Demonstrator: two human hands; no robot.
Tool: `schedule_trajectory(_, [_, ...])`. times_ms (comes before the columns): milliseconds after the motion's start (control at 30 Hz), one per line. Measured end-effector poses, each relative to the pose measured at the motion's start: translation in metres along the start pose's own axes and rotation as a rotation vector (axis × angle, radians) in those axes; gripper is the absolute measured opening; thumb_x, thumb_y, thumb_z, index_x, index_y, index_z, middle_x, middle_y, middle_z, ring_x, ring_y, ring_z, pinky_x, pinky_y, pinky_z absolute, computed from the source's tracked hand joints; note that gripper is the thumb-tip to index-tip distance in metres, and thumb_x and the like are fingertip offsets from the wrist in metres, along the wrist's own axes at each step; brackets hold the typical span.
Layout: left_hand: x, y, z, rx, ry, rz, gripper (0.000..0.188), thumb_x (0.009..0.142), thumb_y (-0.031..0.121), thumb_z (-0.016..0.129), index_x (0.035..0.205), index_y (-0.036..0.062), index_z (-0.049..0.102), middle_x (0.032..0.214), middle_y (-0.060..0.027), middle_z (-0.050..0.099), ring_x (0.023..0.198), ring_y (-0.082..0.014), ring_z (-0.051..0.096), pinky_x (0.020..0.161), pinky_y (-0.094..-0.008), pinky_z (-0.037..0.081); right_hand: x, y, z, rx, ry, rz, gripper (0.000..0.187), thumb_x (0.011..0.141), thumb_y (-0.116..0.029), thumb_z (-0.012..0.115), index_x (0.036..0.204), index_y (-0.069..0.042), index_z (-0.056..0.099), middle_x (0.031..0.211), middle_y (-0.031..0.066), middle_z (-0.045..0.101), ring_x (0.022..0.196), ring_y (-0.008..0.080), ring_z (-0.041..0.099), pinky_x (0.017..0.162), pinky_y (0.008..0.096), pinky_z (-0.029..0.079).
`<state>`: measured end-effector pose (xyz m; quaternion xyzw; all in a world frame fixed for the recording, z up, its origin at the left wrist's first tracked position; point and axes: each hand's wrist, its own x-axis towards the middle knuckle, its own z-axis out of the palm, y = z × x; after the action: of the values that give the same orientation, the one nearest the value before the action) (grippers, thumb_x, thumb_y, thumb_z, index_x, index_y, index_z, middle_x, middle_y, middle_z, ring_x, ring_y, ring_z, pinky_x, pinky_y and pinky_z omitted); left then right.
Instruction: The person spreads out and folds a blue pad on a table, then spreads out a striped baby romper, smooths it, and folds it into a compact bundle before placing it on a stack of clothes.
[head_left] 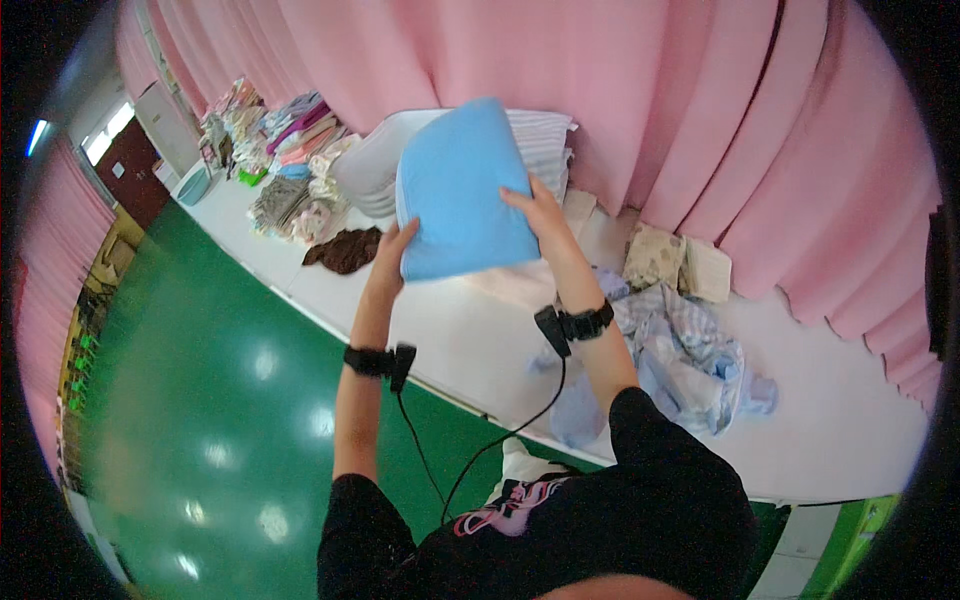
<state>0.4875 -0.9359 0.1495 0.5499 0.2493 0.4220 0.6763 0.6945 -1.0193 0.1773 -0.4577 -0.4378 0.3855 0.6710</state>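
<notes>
A light blue folded blanket [465,200], flat with one rounded corner, is held up over the white table between both hands. My left hand [397,250] grips its lower left edge, thumb on the front face. On the right edge, my right hand [537,212] pinches it the same way. Behind the blanket, partly hidden by it, lies white and grey striped folded bedding [545,140]. A dark brown crumpled cloth [343,251] rests near the table edge beside my left hand.
Heaps of folded and loose clothes [295,130] lie on the far left of the table [790,350], past them a teal basin [194,185]. Crumpled blue-white clothing [690,360] and beige folded cloths [680,262] sit at right. A pink curtain [680,100] hangs behind.
</notes>
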Motion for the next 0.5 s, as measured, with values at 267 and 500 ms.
schedule_trajectory(267, [0.211,0.009,0.034,0.063,-0.231,-0.046,0.053,0.07,0.027,0.059,0.109,-0.0021,0.038,0.091,-0.0088,0.051,0.082,-0.0184,0.05,0.069,-0.0278,0.044,0.141,0.008,-0.074,0.052,0.266,-0.043,0.048,0.065,-0.015,0.056,0.108,0.002,0.041,0.097,0.0131,0.051,0.085,0.0214,0.049,0.074,0.0305,0.038])
schedule_trajectory(500, [0.225,-0.056,0.035,0.039,-0.266,-0.232,0.044,0.068,0.024,0.062,0.102,0.0011,0.047,0.091,-0.0078,0.054,0.082,-0.0169,0.051,0.069,-0.0276,0.044,0.148,0.079,-0.122,-0.145,0.371,0.068,0.048,0.068,-0.014,0.054,0.11,0.003,0.038,0.098,0.0131,0.049,0.088,0.0202,0.047,0.078,0.0296,0.037])
